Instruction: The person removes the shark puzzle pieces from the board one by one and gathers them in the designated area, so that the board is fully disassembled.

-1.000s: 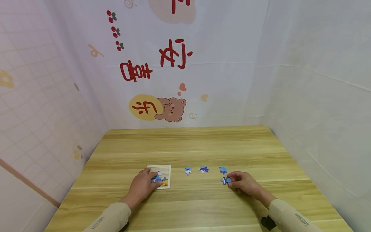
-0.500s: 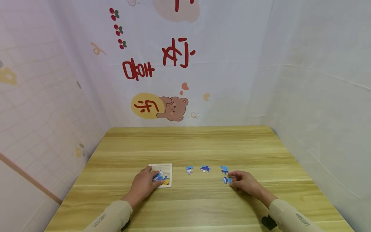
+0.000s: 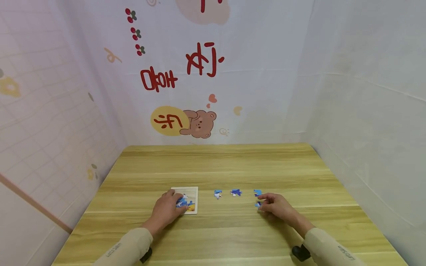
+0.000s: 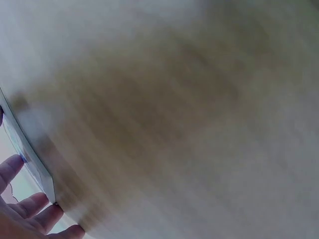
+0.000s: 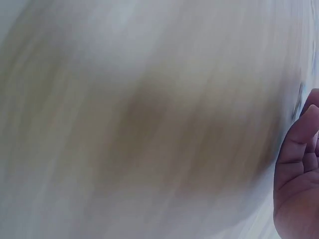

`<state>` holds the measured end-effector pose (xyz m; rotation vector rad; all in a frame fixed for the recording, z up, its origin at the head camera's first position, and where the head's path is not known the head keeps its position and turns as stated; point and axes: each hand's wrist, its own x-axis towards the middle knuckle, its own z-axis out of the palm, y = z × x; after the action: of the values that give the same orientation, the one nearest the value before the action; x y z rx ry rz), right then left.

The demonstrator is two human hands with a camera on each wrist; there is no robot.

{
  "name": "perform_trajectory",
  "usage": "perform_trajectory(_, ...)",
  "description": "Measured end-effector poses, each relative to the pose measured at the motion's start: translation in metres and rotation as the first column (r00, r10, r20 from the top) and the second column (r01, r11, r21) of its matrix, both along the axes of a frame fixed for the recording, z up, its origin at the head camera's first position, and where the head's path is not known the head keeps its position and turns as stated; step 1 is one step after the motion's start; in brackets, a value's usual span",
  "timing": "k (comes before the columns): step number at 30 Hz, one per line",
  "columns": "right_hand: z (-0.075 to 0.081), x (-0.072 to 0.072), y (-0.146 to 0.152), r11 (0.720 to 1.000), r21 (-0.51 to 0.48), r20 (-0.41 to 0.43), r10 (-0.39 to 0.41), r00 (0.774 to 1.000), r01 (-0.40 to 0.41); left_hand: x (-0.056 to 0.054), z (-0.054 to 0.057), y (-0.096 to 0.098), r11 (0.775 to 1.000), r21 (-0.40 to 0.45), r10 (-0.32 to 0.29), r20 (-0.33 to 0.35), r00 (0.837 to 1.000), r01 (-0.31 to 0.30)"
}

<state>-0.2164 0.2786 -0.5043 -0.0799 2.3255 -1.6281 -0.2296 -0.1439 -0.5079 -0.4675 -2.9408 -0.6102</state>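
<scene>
In the head view my left hand (image 3: 166,207) holds a square puzzle board (image 3: 195,201) by its left side, fingers at the edge and thumb over the picture. The board has a pale frame and some blue, white and yellow pieces inside. In the left wrist view the fingertips (image 4: 50,214) meet the board's edge (image 4: 46,177). My right hand (image 3: 277,207) pinches a blue-and-white puzzle piece (image 3: 258,204) between thumb and index finger, low over the table; the fingers hide part of it. Just beyond lies another blue piece (image 3: 257,192).
Between the board and the right hand lie a blue-and-white puzzle piece (image 3: 217,193) and a dark blue one (image 3: 236,192). All rest on a wood-grain table (image 3: 219,236). Behind it hangs a white printed cloth (image 3: 259,92), and cloth walls flank both sides.
My right hand has shifted left, its fingers now covering more of the puzzle piece. The left hand stays on the board. The head view has shifted slightly.
</scene>
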Motion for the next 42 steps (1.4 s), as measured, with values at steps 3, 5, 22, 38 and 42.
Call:
perform_trajectory(3, 0.004, -0.003, -0.020, 0.999, -0.022, -0.018, 0.035, 0.999, -0.035, 0.001, 0.001, -0.001, 1.000, 0.019, 0.014, 0.008, 1.000, -0.014)
perform_trajectory(5, 0.006, -0.005, -0.035, 0.998, -0.028, -0.037, 0.054, 0.998, -0.055, 0.001, 0.001, -0.002, 0.999, 0.034, 0.023, 0.013, 1.000, -0.023)
perform_trajectory(22, 0.007, -0.016, -0.172, 0.992, -0.082, -0.049, 0.092, 0.994, -0.096, 0.007, 0.004, -0.022, 0.995, 0.088, 0.057, -0.026, 0.998, -0.055)
perform_trajectory(38, 0.007, -0.033, -0.241, 0.997, -0.025, -0.098, 0.074, 0.992, -0.077, 0.005, -0.005, -0.023, 1.000, 0.004, 0.021, -0.067, 0.998, -0.020)
perform_trajectory(42, 0.004, -0.037, -0.248, 0.997, -0.007, -0.100, 0.080, 0.992, -0.082, 0.004, -0.005, -0.024, 1.000, -0.009, 0.012, -0.071, 0.997, -0.013)
